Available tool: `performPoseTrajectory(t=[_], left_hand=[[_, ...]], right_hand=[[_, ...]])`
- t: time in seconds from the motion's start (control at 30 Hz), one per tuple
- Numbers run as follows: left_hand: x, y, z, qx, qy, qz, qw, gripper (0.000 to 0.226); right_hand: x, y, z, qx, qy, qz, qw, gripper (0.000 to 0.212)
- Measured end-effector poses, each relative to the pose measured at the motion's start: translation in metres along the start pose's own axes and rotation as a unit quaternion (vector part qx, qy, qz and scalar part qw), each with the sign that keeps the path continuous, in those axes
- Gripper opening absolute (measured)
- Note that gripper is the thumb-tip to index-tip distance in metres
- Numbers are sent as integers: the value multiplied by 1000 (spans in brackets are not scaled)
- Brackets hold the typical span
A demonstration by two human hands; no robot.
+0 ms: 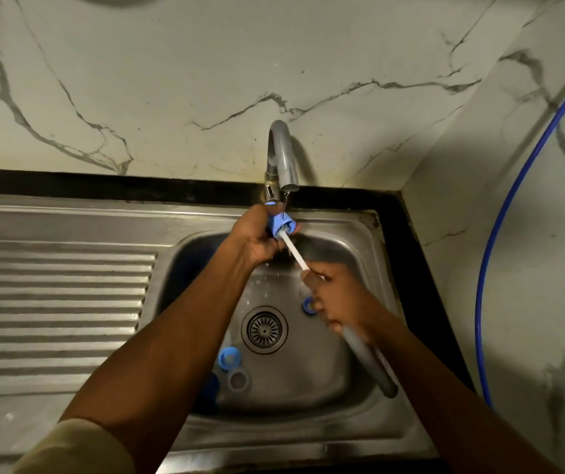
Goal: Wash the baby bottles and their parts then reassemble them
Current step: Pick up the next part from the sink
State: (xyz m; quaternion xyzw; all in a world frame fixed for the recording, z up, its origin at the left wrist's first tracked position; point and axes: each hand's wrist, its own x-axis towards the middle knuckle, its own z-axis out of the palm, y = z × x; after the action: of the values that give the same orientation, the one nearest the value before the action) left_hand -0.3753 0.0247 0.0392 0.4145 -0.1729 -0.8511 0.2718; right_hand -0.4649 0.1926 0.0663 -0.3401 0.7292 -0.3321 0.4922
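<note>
- Our left hand is curled round a blue bottle collar, holding it right under the tap spout, above the back of the sink.
- A thin trickle of water comes off the spout onto the collar.
- Our right hand grips the bottle brush. Its white shaft slants up to the collar, and the bristle end sits inside the collar's opening.
- The brush's grey handle pokes out behind that hand, toward the right side of the basin. The hand's pretty blurry, so we can't make out each finger.
- Down in the basin there's a light blue cap near the drain, on its left.
- There's a greyish ring just beside the cap.
- There's also a darker blue piece, half hidden by our left forearm.
- Another blue ring peeks out from beside our right hand.
- A ribbed drainboard lies on the left, and a blue hose runs down the marble wall on the right.
</note>
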Motion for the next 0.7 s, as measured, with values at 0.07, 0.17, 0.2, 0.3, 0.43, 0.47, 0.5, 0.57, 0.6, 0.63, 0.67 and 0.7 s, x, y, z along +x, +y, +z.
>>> performPoseTrajectory(t=[0.07, 0.17, 0.2, 0.3, 0.43, 0.47, 0.5, 0.57, 0.6, 0.63, 0.67, 0.7], left_hand=[[-7, 4, -6, -26, -59, -14, 998, 17], [-9, 8, 6, -34, -67, 13, 997, 7], [-3, 6, 12, -24, -40, 24, 999, 13], [7, -3, 22, 16, 39, 29, 999, 25], [10, -10, 17, -1, 46, 7, 999, 32], [10, -9, 14, -13, 35, 11, 999, 33], [8, -8, 10, -7, 20, 14, 1000, 29], [0, -4, 4, -7, -18, 10, 1000, 11], [-2, 0, 2, -22, -38, 7, 999, 10], [-3, 4, 3, -37, -53, 13, 998, 11], [-3, 6, 6, -54, -54, 19, 997, 12], [-3, 7, 11, -66, -47, 24, 996, 13]], right_hand=[[-11, -13, -8, 232, -141, 85, 959, 31], [-15, -15, -4, 315, -183, 104, 926, 34], [-12, -10, 0, 249, -138, 78, 955, 32], [6, 9, 1, -268, 81, -75, 957, 31], [13, 17, 3, -350, 145, -89, 921, 31], [9, 13, 2, -280, 119, -78, 950, 29], [5, 10, -1, -158, 80, -53, 983, 28], [-6, -1, -6, 104, -47, 29, 993, 28], [-13, -9, -7, 186, -104, 54, 975, 29], [-16, -12, -7, 234, -142, 65, 960, 30], [-17, -12, -6, 251, -153, 65, 954, 30], [-14, -10, -3, 229, -130, 55, 963, 30]])
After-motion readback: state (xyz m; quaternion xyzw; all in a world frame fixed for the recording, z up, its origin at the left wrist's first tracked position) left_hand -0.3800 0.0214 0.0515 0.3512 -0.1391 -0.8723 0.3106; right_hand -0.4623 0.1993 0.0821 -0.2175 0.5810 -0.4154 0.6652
